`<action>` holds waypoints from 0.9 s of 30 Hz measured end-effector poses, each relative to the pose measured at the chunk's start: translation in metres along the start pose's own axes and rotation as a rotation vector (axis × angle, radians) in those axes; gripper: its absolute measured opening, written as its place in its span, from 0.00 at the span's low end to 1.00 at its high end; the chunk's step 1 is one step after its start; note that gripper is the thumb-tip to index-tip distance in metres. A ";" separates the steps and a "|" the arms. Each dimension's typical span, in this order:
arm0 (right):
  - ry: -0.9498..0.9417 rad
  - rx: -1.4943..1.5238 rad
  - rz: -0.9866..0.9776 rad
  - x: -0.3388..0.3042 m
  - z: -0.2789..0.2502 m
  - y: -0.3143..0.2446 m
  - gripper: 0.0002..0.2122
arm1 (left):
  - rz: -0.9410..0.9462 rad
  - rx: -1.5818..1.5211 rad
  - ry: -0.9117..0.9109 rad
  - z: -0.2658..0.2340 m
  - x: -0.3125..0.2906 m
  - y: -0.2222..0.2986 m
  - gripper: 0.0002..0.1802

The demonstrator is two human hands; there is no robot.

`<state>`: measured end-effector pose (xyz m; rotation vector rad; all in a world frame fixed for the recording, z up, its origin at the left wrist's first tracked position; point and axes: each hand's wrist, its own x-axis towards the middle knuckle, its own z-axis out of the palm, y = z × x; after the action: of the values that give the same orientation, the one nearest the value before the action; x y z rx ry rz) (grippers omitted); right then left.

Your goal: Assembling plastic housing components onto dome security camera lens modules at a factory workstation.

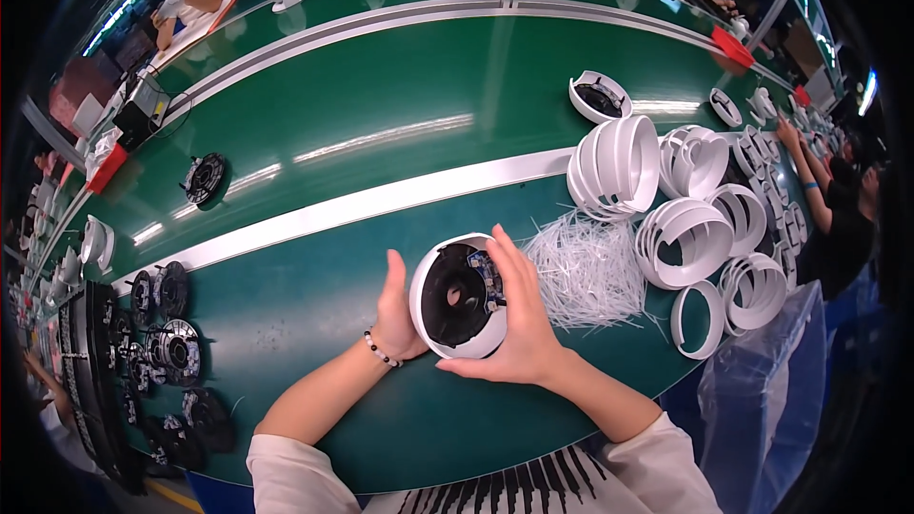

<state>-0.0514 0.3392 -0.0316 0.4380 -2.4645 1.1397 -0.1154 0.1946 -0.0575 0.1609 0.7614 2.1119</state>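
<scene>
In front of me, a white round plastic housing (487, 336) is tilted up, with a black disc-shaped part (443, 309) set inside it. A small blue circuit board shows at the disc's right side. My right hand (519, 319) grips the housing's right rim, fingers over the top and thumb along the lower edge. At the left side, my left hand (395, 314) supports the housing from behind and below. Its thumb points up, apart from the rim, and its other fingers are hidden behind the shell.
Thin white strips (586, 271) lie piled right of my hands, beside stacked white rings (614, 167). Black disc assemblies (178, 347) stand at the left near a black rack (86, 371). A clear plastic bag (762, 400) hangs at the right edge. Co-workers sit around the green bench (381, 86).
</scene>
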 end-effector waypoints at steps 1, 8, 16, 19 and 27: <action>-0.005 0.015 0.019 0.001 -0.001 0.001 0.50 | -0.023 -0.083 -0.081 -0.002 -0.001 0.001 0.45; -0.093 -0.027 -0.025 0.004 -0.003 0.005 0.52 | -0.043 0.157 -0.062 -0.012 -0.005 0.001 0.47; -0.066 0.017 0.076 0.001 0.011 0.014 0.54 | 0.055 0.063 -0.060 -0.009 0.001 -0.003 0.36; -0.020 0.002 0.099 0.003 0.018 0.013 0.55 | 0.073 0.009 -0.063 -0.002 0.003 0.003 0.32; 0.039 -0.157 0.082 0.019 0.007 0.025 0.54 | 0.233 -0.146 0.295 -0.009 0.037 0.019 0.24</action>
<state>-0.0803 0.3472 -0.0428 0.2688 -2.5343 0.9663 -0.1545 0.2101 -0.0598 -0.1513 0.7847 2.4375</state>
